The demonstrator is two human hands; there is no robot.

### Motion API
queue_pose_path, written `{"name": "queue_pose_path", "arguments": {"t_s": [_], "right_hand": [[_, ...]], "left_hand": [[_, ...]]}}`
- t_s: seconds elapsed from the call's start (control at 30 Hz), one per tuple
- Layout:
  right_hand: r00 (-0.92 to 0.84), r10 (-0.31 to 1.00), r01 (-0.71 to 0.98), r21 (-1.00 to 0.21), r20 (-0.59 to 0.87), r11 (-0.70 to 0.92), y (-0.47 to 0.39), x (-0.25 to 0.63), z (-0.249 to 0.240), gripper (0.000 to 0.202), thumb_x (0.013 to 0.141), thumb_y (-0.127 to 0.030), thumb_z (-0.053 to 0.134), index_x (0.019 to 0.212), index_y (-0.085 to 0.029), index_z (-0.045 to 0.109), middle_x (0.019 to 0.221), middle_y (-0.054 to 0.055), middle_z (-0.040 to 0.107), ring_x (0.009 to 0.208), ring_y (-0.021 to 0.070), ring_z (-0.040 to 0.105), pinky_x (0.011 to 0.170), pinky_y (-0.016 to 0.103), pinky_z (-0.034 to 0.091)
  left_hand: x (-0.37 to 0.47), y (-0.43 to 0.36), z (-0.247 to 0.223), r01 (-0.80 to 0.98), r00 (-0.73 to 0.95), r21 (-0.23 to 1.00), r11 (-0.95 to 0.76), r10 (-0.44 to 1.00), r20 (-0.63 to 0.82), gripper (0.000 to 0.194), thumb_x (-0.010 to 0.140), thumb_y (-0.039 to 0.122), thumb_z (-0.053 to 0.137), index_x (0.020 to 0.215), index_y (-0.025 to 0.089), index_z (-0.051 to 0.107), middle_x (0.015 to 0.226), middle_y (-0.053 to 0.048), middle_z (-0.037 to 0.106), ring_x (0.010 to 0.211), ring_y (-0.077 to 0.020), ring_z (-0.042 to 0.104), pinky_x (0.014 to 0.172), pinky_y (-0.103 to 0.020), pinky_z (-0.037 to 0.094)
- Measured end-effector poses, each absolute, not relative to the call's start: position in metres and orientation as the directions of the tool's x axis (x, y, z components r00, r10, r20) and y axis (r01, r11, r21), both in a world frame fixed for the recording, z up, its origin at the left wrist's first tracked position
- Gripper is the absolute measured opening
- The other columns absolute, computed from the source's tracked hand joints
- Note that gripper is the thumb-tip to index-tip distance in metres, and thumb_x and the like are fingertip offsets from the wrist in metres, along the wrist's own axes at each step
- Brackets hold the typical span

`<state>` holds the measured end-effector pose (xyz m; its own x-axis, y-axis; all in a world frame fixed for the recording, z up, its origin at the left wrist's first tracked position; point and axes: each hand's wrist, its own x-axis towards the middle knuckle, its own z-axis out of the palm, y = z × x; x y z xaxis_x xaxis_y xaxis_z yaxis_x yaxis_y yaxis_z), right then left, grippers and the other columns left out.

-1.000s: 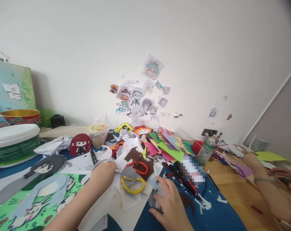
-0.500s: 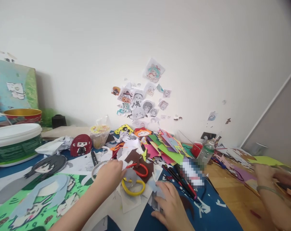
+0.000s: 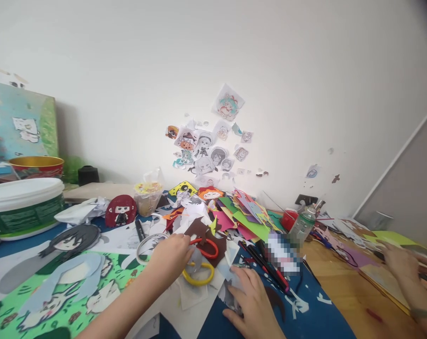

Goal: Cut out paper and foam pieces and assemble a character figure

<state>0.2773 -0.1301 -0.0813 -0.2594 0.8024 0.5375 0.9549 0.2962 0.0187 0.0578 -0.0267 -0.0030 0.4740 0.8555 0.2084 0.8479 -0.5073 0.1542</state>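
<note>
My left hand (image 3: 173, 256) reaches in over the heap of paper, its fingers curled down beside scissors with one red and one yellow handle loop (image 3: 199, 275). What those fingers hold, if anything, is hidden behind the hand. A roll of tape (image 3: 142, 252) lies just left of it. Nearer the front, my right hand (image 3: 252, 299) bends its fingers and thumb around a grey-and-white piece of paper (image 3: 230, 299). A dark brown paper cutout (image 3: 276, 301) lies to the right of this hand.
Several black pens (image 3: 266, 268) lie right of centre. Behind stand a clear bottle (image 3: 301, 226), a coloured paper stack (image 3: 248, 212) and a cup (image 3: 148, 197). A white-lidded tub (image 3: 26, 212) and a green drawing (image 3: 82, 287) fill the left. Another person's hand (image 3: 404, 268) works at far right.
My left hand has shifted slightly right and down, by the scissors. My right hand stays over the grey-and-white paper. The other person's hand at far right has moved.
</note>
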Motion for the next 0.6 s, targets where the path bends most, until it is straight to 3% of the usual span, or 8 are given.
{"name": "queue_pose_path", "arguments": {"t_s": [0.1, 0.2, 0.3, 0.37, 0.43, 0.6], "right_hand": [[-0.276, 0.81, 0.951, 0.028, 0.518, 0.306, -0.13, 0.278, -0.085, 0.012, 0.07, -0.021, 0.064, 0.082, -0.025, 0.066, 0.117, 0.005, 0.059, 0.103, 0.0315, 0.051, 0.083, 0.043, 0.045], [-0.298, 0.807, 0.945, 0.037, 0.51, 0.325, -0.131, 0.277, -0.083, 0.019, 0.073, -0.009, 0.056, 0.079, -0.024, 0.066, 0.112, 0.004, 0.061, 0.101, 0.0281, 0.053, 0.087, 0.043, 0.043], [-0.306, 0.837, 0.935, -0.022, 0.454, 0.354, -0.134, 0.276, -0.076, 0.01, 0.07, -0.026, 0.069, 0.08, -0.025, 0.067, 0.113, 0.005, 0.061, 0.101, 0.0304, 0.053, 0.084, 0.043, 0.045], [-0.289, 0.867, 0.933, -0.084, 0.406, 0.351, -0.138, 0.275, -0.071, 0.025, 0.059, -0.039, 0.077, 0.079, -0.026, 0.068, 0.116, 0.006, 0.059, 0.103, 0.033, 0.051, 0.08, 0.043, 0.047], [-0.267, 0.888, 0.934, -0.127, 0.373, 0.334, -0.142, 0.273, -0.068, 0.024, 0.058, -0.038, 0.078, 0.076, -0.027, 0.067, 0.117, 0.005, 0.058, 0.105, 0.0328, 0.051, 0.078, 0.041, 0.048], [-0.244, 0.918, 0.934, -0.177, 0.314, 0.309, -0.147, 0.269, -0.067, 0.006, 0.068, -0.027, 0.072, 0.072, -0.027, 0.068, 0.114, 0.002, 0.06, 0.106, 0.0294, 0.051, 0.081, 0.038, 0.046]], "left_hand": [[0.057, -0.026, -0.002, 0.85, 0.472, 0.145, -0.506, 0.855, 0.217, 0.029, 0.085, 0.024, 0.036, 0.084, 0.013, 0.062, 0.084, -0.013, 0.065, 0.081, -0.0269, 0.062, 0.065, -0.035, 0.048], [0.057, -0.026, -0.001, 0.851, 0.469, 0.147, -0.505, 0.855, 0.221, 0.028, 0.085, 0.025, 0.037, 0.084, 0.013, 0.062, 0.085, -0.014, 0.065, 0.081, -0.0269, 0.061, 0.065, -0.034, 0.048], [0.057, -0.026, -0.002, 0.85, 0.473, 0.143, -0.508, 0.853, 0.22, 0.028, 0.085, 0.025, 0.037, 0.084, 0.013, 0.062, 0.085, -0.014, 0.065, 0.082, -0.0268, 0.061, 0.066, -0.034, 0.048], [0.057, -0.026, -0.003, 0.849, 0.477, 0.135, -0.51, 0.851, 0.219, 0.029, 0.085, 0.026, 0.036, 0.085, 0.013, 0.062, 0.085, -0.014, 0.065, 0.081, -0.0268, 0.061, 0.065, -0.034, 0.048], [0.057, -0.026, -0.004, 0.849, 0.477, 0.134, -0.511, 0.851, 0.221, 0.029, 0.085, 0.026, 0.035, 0.085, 0.013, 0.062, 0.085, -0.014, 0.065, 0.081, -0.0269, 0.062, 0.064, -0.034, 0.048], [0.057, -0.025, -0.004, 0.848, 0.474, 0.147, -0.509, 0.854, 0.216, 0.03, 0.085, 0.026, 0.035, 0.085, 0.012, 0.062, 0.086, -0.015, 0.065, 0.08, -0.027, 0.062, 0.064, -0.034, 0.048]]}}
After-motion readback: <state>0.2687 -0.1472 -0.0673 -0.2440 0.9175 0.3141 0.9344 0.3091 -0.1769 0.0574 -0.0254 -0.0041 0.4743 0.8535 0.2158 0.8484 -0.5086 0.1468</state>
